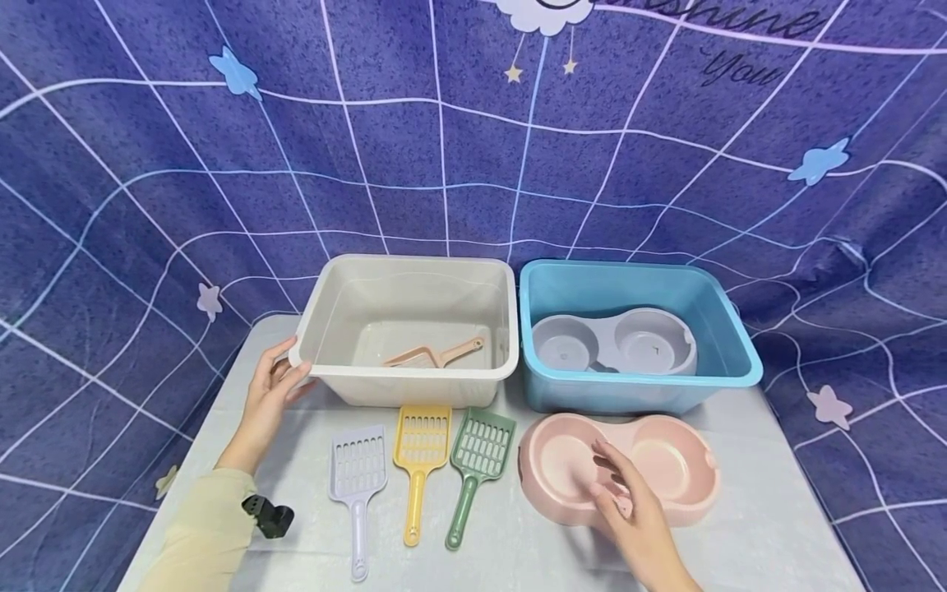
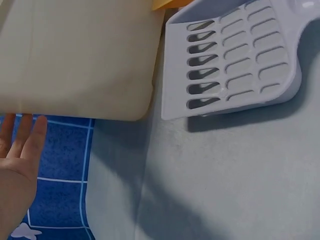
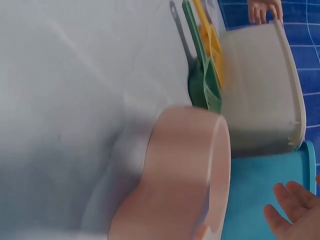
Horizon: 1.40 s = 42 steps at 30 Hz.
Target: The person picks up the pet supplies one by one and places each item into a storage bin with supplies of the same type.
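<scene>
My left hand [image 1: 270, 390] is at the front left corner of a cream plastic bin [image 1: 414, 372], its fingers and thumb beside the rim. The left wrist view shows three of these fingers extended up to the bin's edge. Inside the bin lies a small peach scoop [image 1: 444, 352]. My right hand [image 1: 636, 518] hovers over a pink double pet bowl [image 1: 688, 514], fingers spread and slightly bent, with nothing held. Also in the right wrist view, this hand [image 3: 297, 212] appears apart from the bowl's pink side [image 3: 175, 170].
A blue bin [image 1: 644, 393] stands right of the cream one, with a grey double bowl [image 1: 607, 337] inside. Lavender [image 1: 358, 473], yellow [image 1: 422, 444] and green [image 1: 481, 452] slotted litter scoops lie in front. A blue patterned curtain [image 1: 473, 164] hangs behind the table.
</scene>
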{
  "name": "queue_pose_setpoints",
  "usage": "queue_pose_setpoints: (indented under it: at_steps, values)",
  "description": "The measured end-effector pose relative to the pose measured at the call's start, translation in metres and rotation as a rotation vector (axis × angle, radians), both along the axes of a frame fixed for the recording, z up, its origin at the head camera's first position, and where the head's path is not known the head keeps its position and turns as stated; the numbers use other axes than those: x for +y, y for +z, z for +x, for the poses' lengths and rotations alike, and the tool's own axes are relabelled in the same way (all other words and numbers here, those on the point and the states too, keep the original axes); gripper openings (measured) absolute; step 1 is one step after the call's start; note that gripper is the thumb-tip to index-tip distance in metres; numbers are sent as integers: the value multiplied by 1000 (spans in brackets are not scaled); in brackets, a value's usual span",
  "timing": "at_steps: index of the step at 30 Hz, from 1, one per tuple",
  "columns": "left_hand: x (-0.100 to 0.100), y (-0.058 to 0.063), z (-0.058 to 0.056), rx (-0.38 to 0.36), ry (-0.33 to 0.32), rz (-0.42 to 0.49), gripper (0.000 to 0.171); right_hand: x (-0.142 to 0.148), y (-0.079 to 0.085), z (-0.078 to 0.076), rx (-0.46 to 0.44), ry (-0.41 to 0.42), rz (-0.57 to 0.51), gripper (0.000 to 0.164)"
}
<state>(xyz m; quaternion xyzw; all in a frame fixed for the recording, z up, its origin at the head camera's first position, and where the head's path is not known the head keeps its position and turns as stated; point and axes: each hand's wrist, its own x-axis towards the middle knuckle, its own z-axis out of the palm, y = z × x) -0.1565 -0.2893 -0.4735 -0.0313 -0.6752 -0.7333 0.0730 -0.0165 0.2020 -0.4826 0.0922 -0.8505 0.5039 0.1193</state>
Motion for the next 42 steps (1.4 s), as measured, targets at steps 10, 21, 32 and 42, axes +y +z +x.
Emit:
queue_pose_setpoints:
  at_steps: [10, 21, 32, 42]
  values:
    - [5, -3, 1, -11, 37, 27, 50, -19, -7, 2, -40, 18, -34, 50]
    - [13, -7, 0, -56, 100, 102, 48, -48, -15, 4, -125, 71, -150, 40]
    - [17, -9, -1, -52, 117, 72, 46, -68, -21, 4, -291, 87, -311, 35]
    - [19, -9, 1, -42, 135, 60, 46, -83, -33, 1, -473, 116, -316, 38]
